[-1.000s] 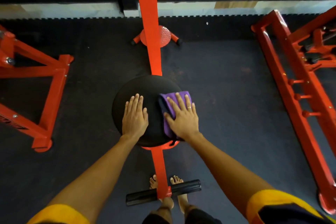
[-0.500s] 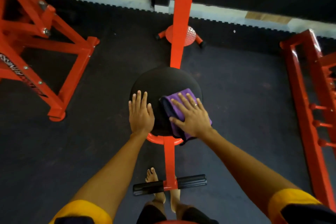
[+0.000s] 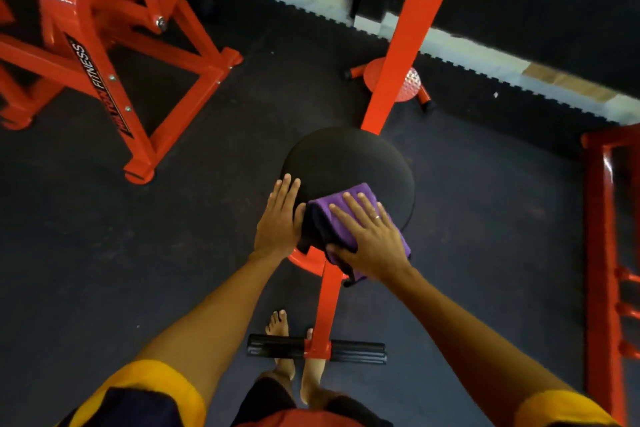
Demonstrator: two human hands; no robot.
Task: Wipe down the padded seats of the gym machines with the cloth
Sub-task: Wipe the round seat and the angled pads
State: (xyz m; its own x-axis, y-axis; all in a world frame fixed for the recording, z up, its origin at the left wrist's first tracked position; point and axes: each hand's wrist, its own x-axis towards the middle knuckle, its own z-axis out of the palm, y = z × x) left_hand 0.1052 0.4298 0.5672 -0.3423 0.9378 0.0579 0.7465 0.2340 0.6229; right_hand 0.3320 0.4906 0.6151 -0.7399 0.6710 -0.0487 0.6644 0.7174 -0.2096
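A round black padded seat (image 3: 349,163) sits on a red steel beam (image 3: 405,28) in the middle of the view. A folded purple cloth (image 3: 360,196) lies on the seat's near right part and hangs over its front edge. My right hand (image 3: 370,239) presses flat on the cloth with the fingers spread and the thumb at the cloth's near edge. My left hand (image 3: 278,218) rests flat on the seat's near left edge, fingers straight, holding nothing.
A red machine frame (image 3: 100,55) stands at the left, another red frame (image 3: 602,253) at the right edge. A black foot bar (image 3: 356,352) crosses the beam near my bare feet. A red disc foot (image 3: 405,83) sits near the wall. Dark rubber floor lies around.
The view has swung left and tilted. My right hand has dragged the cloth toward the seat's near edge, where it now overhangs. My left hand has slid to the seat's near left rim.
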